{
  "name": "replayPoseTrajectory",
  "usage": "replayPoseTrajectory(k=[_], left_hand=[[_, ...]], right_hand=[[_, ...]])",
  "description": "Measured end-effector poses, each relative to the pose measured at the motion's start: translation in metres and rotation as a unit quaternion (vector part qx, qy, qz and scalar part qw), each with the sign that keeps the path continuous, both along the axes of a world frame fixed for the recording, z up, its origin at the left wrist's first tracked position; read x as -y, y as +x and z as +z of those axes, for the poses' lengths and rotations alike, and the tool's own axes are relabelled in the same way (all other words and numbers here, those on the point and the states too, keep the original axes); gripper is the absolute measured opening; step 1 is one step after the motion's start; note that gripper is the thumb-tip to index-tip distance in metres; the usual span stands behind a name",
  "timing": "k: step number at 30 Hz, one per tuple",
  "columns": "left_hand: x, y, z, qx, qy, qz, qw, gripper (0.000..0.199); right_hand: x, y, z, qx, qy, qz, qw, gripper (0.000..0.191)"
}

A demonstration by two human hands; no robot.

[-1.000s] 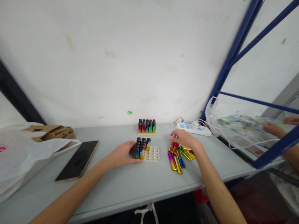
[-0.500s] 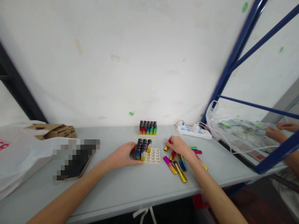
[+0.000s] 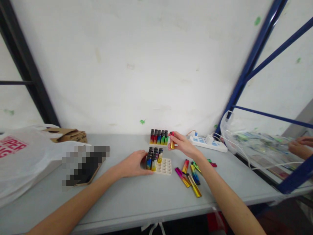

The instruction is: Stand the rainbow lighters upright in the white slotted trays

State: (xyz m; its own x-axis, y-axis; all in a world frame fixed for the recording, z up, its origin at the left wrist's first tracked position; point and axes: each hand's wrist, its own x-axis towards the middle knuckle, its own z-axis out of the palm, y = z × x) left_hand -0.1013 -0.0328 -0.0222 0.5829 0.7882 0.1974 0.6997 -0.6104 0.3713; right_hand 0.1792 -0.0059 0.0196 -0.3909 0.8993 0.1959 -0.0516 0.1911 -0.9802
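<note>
My left hand (image 3: 137, 164) is curved round the left side of the front tray (image 3: 164, 167), its fingers against the upright lighters (image 3: 152, 158) there. These fill the tray's left part, and round holes show on its right. My right hand (image 3: 180, 143) holds a red and gold lighter (image 3: 172, 140) upright between thumb and fingers, raised beside the back tray. That back tray (image 3: 158, 144) carries rows of upright lighters in red, blue and green. Several loose lighters lie in a pile on the table, among them a purple and gold one (image 3: 182, 177) and a gold one (image 3: 194, 186).
A white power strip (image 3: 207, 143) with cables lies at the back right, near the blue frame (image 3: 238, 88). At left are a white plastic bag (image 3: 26, 163), cardboard (image 3: 70, 135) and a dark flat object (image 3: 91, 164). Another person's hands (image 3: 299, 147) show at far right.
My right hand has lifted the red and gold lighter from the pile and moved it up and left, turning it upright. My left hand stays at the front tray. The view has shifted slightly.
</note>
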Motion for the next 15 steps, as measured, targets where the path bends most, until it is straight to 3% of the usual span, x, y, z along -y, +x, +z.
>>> replayPoseTrajectory(k=[2,5,11,15], left_hand=[[0.000,0.000,0.000,0.000,0.015,-0.001,1.000,0.058],[-0.001,0.000,-0.001,-0.005,0.026,0.005,1.000,0.055],[-0.005,-0.003,-0.002,-0.002,0.022,0.001,1.000,0.056],[-0.005,-0.003,-0.002,0.009,0.016,0.007,1.000,0.057]], right_hand=[[0.002,-0.013,0.000,-0.044,-0.019,0.008,0.999,0.047],[0.000,-0.026,-0.010,-0.055,-0.020,-0.036,0.998,0.050],[0.001,-0.029,-0.036,0.060,0.076,-0.182,0.979,0.054],[0.001,-0.030,-0.043,0.120,0.135,-0.247,0.952,0.046]])
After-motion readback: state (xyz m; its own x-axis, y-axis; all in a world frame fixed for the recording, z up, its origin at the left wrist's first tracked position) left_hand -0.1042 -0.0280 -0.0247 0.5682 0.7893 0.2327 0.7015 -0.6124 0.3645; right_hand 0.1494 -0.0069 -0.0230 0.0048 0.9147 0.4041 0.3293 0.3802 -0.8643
